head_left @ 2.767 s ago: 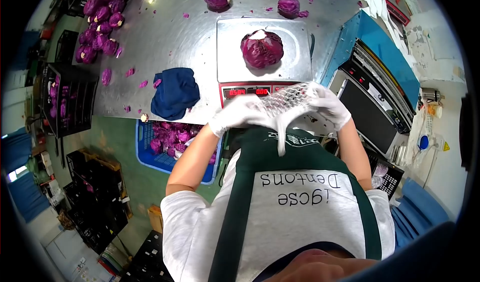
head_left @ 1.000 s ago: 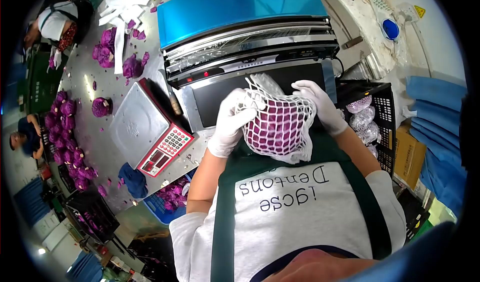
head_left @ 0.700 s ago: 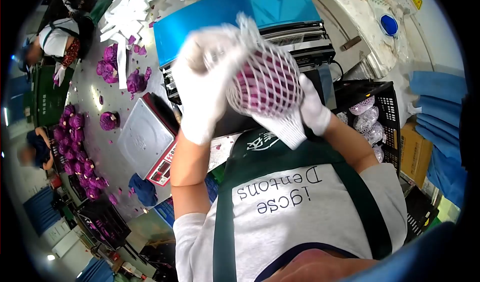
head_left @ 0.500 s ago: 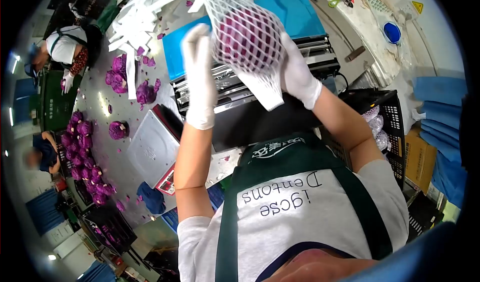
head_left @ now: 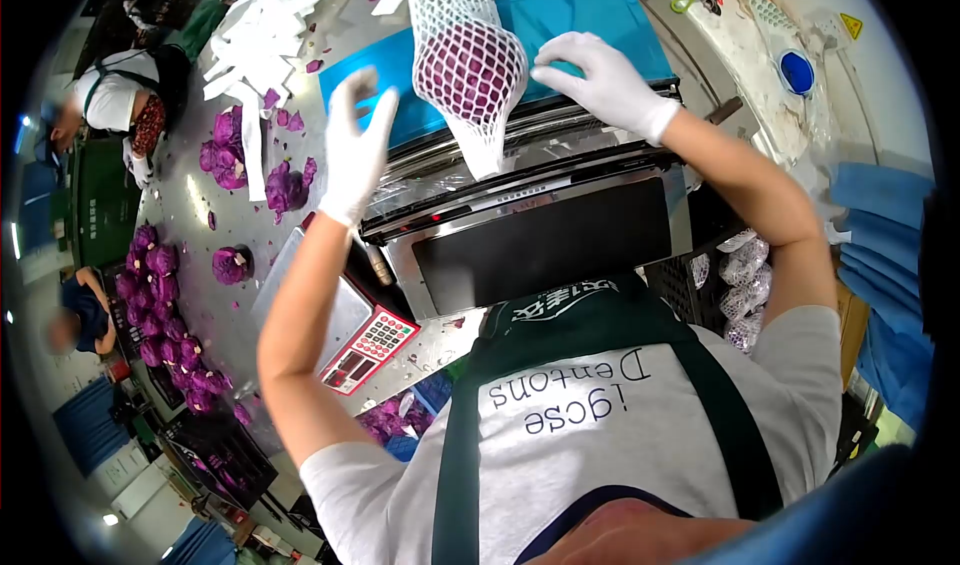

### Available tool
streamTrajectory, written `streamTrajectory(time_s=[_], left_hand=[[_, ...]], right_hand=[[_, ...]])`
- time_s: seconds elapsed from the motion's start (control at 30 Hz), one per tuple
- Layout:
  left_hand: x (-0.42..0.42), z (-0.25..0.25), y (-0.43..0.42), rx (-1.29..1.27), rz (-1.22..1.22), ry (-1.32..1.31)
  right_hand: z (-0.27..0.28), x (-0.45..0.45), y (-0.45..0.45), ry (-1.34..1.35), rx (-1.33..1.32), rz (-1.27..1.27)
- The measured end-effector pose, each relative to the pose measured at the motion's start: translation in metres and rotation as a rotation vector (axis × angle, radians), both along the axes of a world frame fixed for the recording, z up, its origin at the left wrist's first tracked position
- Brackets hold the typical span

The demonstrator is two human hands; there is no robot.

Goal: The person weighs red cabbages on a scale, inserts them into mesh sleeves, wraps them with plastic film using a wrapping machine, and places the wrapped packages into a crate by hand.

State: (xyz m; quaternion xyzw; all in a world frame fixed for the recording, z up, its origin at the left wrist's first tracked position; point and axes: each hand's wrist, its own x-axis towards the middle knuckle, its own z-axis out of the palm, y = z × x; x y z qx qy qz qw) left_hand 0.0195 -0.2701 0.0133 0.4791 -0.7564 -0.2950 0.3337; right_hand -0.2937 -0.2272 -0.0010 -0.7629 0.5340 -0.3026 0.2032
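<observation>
A red cabbage (head_left: 468, 71) in a white foam net sleeve (head_left: 455, 7) rests on the blue plate (head_left: 600, 23) of a wrapping machine. The sleeve's loose ends stretch out past the cabbage, one away from me and one towards me over the machine's front bars. Left of the cabbage, my left hand (head_left: 357, 150), in a white glove, is held open with thumb and fingers apart, touching nothing. My right hand (head_left: 605, 85), gloved too, hovers over the plate to the right of the cabbage. Its fingers are stretched towards the net but apart from it, and it holds nothing.
Left of the machine stands a scale with a red keypad (head_left: 375, 340). White foam sleeves (head_left: 265, 30) are piled at the back left, near loose red cabbages (head_left: 288, 187). A crate by my right side holds netted produce (head_left: 745, 275). Two people work at the far left.
My right hand has let go of the netted cabbage and drawn back right. The cabbage now lies on the blue plate. My left hand has moved left and opened, and the machine's front shows more fully.
</observation>
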Motion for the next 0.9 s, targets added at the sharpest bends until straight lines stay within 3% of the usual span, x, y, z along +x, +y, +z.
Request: streamTrajectory(time_s=[0.03, 0.1, 0.13, 0.23, 0.3, 0.37, 0.43, 0.5, 0.53, 0.57, 0.6, 0.63, 0.67, 0.7, 0.73, 0.77, 0.8, 0.83, 0.87, 0.9], left_hand=[[0.02, 0.007, 0.003, -0.148, -0.099, -0.208], [0.049, 0.01, 0.005, -0.454, -0.574, -0.681], [0.052, 0.01, 0.011, -0.45, -0.69, -0.82], [0.051, -0.007, 0.007, -0.464, -0.803, -0.9], [0.046, -0.014, 0.007, -0.424, -0.79, -0.826], [0.052, -0.015, 0.023, -0.278, -0.637, -0.717], [0.067, 0.001, 0.048, -0.015, -0.476, -0.394], [0.06, 0.079, 0.061, 0.543, -0.273, -0.1], [0.07, 0.094, 0.061, 0.543, -0.217, 0.14], [0.072, 0.097, 0.054, 0.323, -0.247, 0.468], [0.058, 0.11, 0.041, 0.179, -0.182, 0.678], [0.056, 0.115, 0.019, -0.083, 0.035, 0.399], [0.055, 0.103, -0.003, -0.212, 0.096, 0.065], [0.043, 0.089, -0.028, -0.264, -0.057, -0.239], [0.038, 0.065, -0.053, -0.353, -0.25, -0.447], [0.033, 0.029, -0.071, -0.418, -0.365, -0.497], [0.026, 0.002, -0.08, -0.413, -0.446, -0.549], [0.011, -0.02, -0.078, -0.243, -0.464, -0.509], [-0.012, -0.03, -0.07, -0.001, -0.403, -0.365], [-0.028, -0.055, -0.068, 0.084, -0.358, -0.051]], right_hand=[[0.01, -0.007, 0.007, 0.058, -0.117, 0.094], [0.02, -0.019, 0.011, 0.354, -0.287, 0.45], [0.015, -0.02, 0.013, 0.411, -0.269, 0.544], [-0.01, -0.019, 0.009, 0.465, -0.207, 0.687], [-0.009, -0.017, 0.0, 0.425, -0.135, 0.701], [0.012, -0.016, 0.016, 0.35, 0.235, 0.564], [0.053, -0.019, 0.026, 0.319, 0.459, 0.657], [0.127, -0.007, 0.021, 0.21, 0.79, 0.722], [0.147, -0.008, 0.018, 0.032, 0.74, 0.753], [0.158, -0.013, 0.007, -0.259, 0.53, 0.789], [0.158, -0.016, -0.006, -0.539, 0.415, 0.647], [0.139, -0.041, -0.039, -0.187, 0.319, 0.499], [0.124, -0.029, -0.061, -0.127, 0.165, 0.384], [0.108, -0.018, -0.082, -0.064, 0.026, 0.252], [0.098, -0.007, -0.086, 0.258, -0.264, 0.424], [0.035, -0.02, -0.1, 0.353, -0.292, 0.383], [0.022, -0.01, -0.09, 0.358, -0.001, 0.377], [-0.007, -0.006, -0.093, 0.267, -0.057, 0.388], [-0.026, 0.002, -0.09, 0.171, -0.069, 0.324], [-0.034, 0.007, -0.085, 0.072, -0.075, 0.259]])
